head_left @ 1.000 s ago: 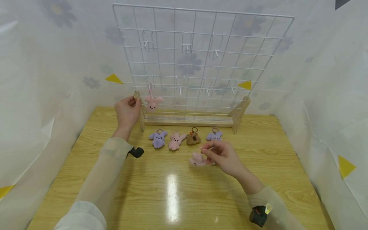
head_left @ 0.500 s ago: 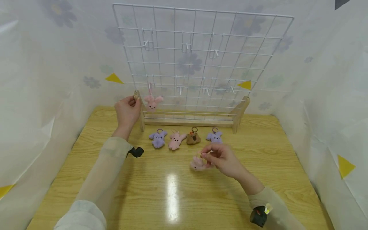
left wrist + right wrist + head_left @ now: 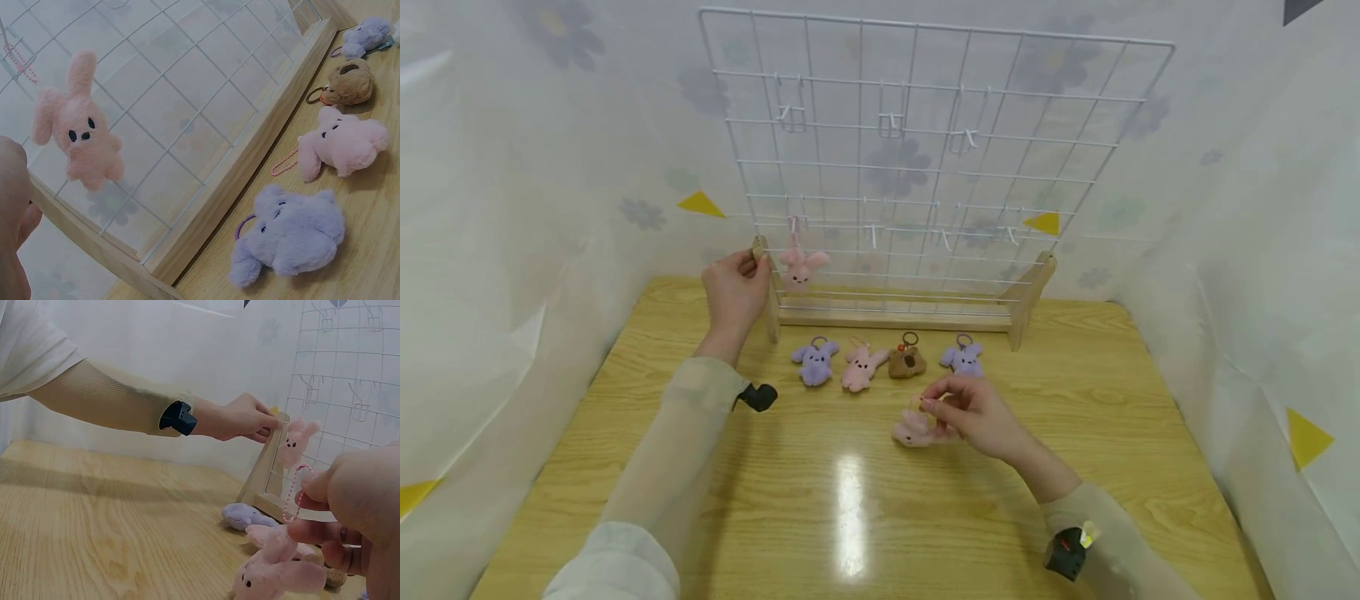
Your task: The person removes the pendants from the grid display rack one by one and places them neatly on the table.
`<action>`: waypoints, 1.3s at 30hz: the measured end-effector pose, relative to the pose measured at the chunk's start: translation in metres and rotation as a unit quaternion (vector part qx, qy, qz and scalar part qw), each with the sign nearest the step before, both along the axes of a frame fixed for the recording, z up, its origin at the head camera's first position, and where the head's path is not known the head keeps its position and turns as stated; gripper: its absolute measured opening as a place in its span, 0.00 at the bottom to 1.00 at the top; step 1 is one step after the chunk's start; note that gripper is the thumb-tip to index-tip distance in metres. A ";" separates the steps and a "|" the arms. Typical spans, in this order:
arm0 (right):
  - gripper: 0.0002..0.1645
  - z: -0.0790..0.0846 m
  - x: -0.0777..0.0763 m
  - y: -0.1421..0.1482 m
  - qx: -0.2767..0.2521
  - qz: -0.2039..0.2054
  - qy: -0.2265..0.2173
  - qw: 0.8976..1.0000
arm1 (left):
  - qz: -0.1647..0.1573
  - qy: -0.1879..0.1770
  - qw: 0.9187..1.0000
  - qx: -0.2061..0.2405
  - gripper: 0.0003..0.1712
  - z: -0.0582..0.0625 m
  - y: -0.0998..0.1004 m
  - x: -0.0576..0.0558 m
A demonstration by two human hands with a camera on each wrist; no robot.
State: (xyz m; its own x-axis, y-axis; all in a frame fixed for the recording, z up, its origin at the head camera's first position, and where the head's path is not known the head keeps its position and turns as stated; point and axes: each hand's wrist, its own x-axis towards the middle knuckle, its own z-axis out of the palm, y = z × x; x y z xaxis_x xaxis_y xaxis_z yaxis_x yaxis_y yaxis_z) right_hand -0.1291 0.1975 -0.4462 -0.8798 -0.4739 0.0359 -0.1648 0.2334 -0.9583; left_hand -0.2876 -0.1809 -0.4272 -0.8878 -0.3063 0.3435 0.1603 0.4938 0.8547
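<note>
My left hand grips the top of the wooden end post of a white wire grid rack. Right beside it, a pink plush bunny keychain hangs from a lower-row hook at the left. With thumb and fingertips, my right hand pinches the pink bead chain of another pink bunny keychain. That bunny is low at the tabletop, partly hidden by the fingers; whether it touches the wood I cannot tell.
Between rack and right hand lie a purple plush keychain, a pink one, a brown one and a second purple one. Bare white hooks line the grid. Pale sheeting walls the wooden table.
My right hand has lowered the pink bunny keychain slightly and drawn it a little toward me. The left hand keeps its grip on the post.
</note>
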 end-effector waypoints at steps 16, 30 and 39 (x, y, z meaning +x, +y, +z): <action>0.10 -0.011 -0.021 -0.005 0.003 -0.030 -0.016 0.999 | 0.006 0.016 1.000 -0.019 0.18 -0.002 0.000 -0.001; 0.08 -0.030 -0.037 -0.016 -0.005 -0.056 -0.007 0.998 | 0.009 0.014 1.000 -0.018 0.18 -0.006 -0.001 -0.003; 0.10 -0.040 -0.045 -0.027 0.002 -0.061 -0.022 0.998 | 0.007 0.016 1.000 -0.017 0.19 -0.007 -0.001 -0.003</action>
